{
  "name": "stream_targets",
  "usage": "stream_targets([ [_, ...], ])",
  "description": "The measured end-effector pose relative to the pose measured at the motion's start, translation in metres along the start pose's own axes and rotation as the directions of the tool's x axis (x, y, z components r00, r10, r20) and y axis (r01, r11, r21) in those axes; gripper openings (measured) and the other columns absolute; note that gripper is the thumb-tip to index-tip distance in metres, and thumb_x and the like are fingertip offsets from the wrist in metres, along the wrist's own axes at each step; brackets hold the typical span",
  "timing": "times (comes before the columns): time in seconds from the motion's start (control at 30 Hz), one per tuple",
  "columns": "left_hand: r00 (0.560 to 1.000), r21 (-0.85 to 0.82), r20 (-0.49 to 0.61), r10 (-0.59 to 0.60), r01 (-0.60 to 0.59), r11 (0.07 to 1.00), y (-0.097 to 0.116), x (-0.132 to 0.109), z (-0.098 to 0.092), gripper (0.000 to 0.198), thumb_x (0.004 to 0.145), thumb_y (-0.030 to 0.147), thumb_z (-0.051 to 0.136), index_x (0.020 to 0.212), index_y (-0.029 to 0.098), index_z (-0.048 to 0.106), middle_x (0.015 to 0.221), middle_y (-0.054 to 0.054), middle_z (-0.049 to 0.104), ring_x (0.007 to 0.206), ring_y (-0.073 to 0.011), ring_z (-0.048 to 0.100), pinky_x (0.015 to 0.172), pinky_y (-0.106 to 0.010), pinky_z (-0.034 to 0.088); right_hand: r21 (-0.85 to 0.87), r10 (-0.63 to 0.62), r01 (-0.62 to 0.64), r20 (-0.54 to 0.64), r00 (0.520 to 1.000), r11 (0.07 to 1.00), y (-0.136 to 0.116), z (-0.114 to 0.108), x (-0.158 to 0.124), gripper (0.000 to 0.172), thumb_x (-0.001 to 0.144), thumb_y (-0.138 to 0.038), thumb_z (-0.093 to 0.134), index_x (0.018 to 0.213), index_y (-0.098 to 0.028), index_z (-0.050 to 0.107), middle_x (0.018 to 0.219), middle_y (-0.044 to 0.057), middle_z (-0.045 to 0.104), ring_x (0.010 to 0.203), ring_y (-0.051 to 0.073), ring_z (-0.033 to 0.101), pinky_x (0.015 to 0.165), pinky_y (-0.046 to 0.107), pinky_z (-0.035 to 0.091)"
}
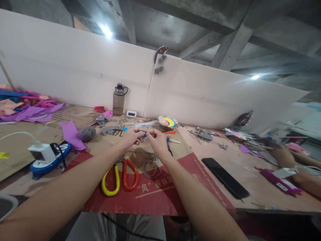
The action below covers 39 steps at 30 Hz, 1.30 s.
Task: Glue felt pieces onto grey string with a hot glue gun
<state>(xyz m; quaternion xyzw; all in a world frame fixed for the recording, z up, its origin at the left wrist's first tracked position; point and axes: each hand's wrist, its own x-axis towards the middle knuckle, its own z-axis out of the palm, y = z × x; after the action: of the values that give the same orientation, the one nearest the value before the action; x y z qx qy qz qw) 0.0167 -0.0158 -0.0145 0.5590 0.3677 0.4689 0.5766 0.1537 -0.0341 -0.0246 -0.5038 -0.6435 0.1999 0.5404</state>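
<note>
Both my arms reach out over a cardboard-covered table (205, 174). My left hand (131, 138) and my right hand (157, 140) meet above the middle of it, fingers pinched together on a small blue piece (144, 135) held between them. Below my wrists lie scissors with one yellow and one red handle (120, 179) and a coil of thin wire (150, 166). A blue pen-like thing (168, 142) lies just right of my right hand.
A black phone (225, 177) lies to the right. A dark water bottle (118, 99) stands by the white partition. Purple and pink felt scraps (32, 110) cover the left. A blue-white device (48, 157) sits front left. Another person's hands (291, 155) work at far right.
</note>
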Motion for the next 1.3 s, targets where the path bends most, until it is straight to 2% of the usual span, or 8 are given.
stream_targets([
  [0.13,0.999,-0.033,0.036,0.022,-0.020,0.999,0.003,0.001,-0.002,0.019,0.066,0.028,0.068,0.066,0.013,0.057,0.048,0.001,0.053,0.038,-0.0044,0.042,0.035,-0.015,0.026,0.054,0.006,-0.007,0.015,1.000,0.998,0.001,-0.003,0.002,0.022,0.072,-0.036,0.053,0.071,-0.015,0.059,0.059,-0.004,0.048,0.055,0.010,0.038,0.053,0.021,0.031],
  [0.27,0.993,-0.038,0.118,-0.016,0.021,0.999,0.003,0.004,-0.006,0.019,0.066,0.027,0.069,0.071,0.011,0.060,0.051,0.000,0.056,0.039,-0.0038,0.043,0.037,-0.015,0.029,0.044,0.015,-0.015,0.003,1.000,0.999,0.001,-0.005,0.004,0.018,0.072,-0.033,0.053,0.068,-0.016,0.057,0.057,-0.004,0.046,0.054,0.009,0.037,0.052,0.021,0.030],
  [0.4,0.996,-0.001,0.085,-0.021,0.021,1.000,0.001,0.006,-0.006,0.016,0.067,0.025,0.067,0.071,0.012,0.060,0.051,0.000,0.055,0.042,-0.0057,0.048,0.036,-0.014,0.030,-0.013,0.010,-0.010,0.021,1.000,1.000,0.001,-0.005,0.003,0.018,0.072,-0.033,0.053,0.069,-0.016,0.058,0.055,-0.005,0.044,0.053,0.009,0.037,0.053,0.021,0.030],
  [0.6,1.000,0.049,0.026,0.012,-0.013,0.999,0.001,0.005,-0.006,0.010,0.067,0.021,0.063,0.066,0.013,0.056,0.047,0.003,0.050,0.038,-0.0047,0.043,0.034,-0.015,0.021,0.013,-0.002,0.001,0.040,0.999,1.000,-0.003,-0.006,0.001,0.023,0.072,-0.037,0.054,0.070,-0.016,0.061,0.059,-0.003,0.049,0.057,0.011,0.040,0.056,0.023,0.032],
  [1.0,0.993,-0.041,0.101,-0.061,0.065,0.997,-0.001,0.009,-0.016,0.018,0.067,0.028,0.067,0.066,0.012,0.058,0.047,0.002,0.052,0.034,-0.0026,0.038,0.034,-0.015,0.022,0.015,-0.051,0.051,0.034,0.998,0.999,0.012,0.000,0.005,0.022,0.076,-0.037,0.052,0.071,-0.017,0.059,0.063,-0.002,0.054,0.060,0.013,0.045,0.060,0.024,0.036],
  [1.13,0.998,-0.109,-0.060,-0.025,0.019,0.994,0.000,0.012,-0.021,0.017,0.064,0.025,0.069,0.067,0.013,0.057,0.049,0.002,0.054,0.037,-0.0041,0.044,0.034,-0.014,0.024,-0.007,-0.060,0.060,0.080,0.995,0.998,0.015,0.003,0.004,0.021,0.079,-0.033,0.047,0.073,-0.017,0.059,0.068,-0.001,0.058,0.065,0.013,0.050,0.064,0.025,0.038],
  [1.23,0.973,-0.156,-0.231,-0.020,-0.017,0.988,0.003,0.015,-0.028,0.017,0.064,0.024,0.069,0.072,0.014,0.059,0.062,0.000,0.060,0.045,-0.0051,0.052,0.034,-0.013,0.025,-0.098,-0.101,0.118,0.171,0.980,0.988,0.013,0.006,0.000,0.022,0.081,-0.028,0.045,0.072,-0.017,0.062,0.073,0.001,0.063,0.072,0.015,0.054,0.070,0.026,0.040],
  [1.3,0.954,-0.153,-0.298,-0.026,-0.021,0.988,0.005,0.016,-0.032,0.017,0.065,0.026,0.069,0.074,0.015,0.060,0.069,-0.001,0.062,0.052,-0.0067,0.058,0.035,-0.012,0.028,-0.152,-0.147,0.192,0.264,0.953,0.970,0.012,0.007,-0.004,0.020,0.082,-0.025,0.047,0.075,-0.017,0.064,0.078,0.003,0.065,0.075,0.015,0.055,0.073,0.026,0.040],
])
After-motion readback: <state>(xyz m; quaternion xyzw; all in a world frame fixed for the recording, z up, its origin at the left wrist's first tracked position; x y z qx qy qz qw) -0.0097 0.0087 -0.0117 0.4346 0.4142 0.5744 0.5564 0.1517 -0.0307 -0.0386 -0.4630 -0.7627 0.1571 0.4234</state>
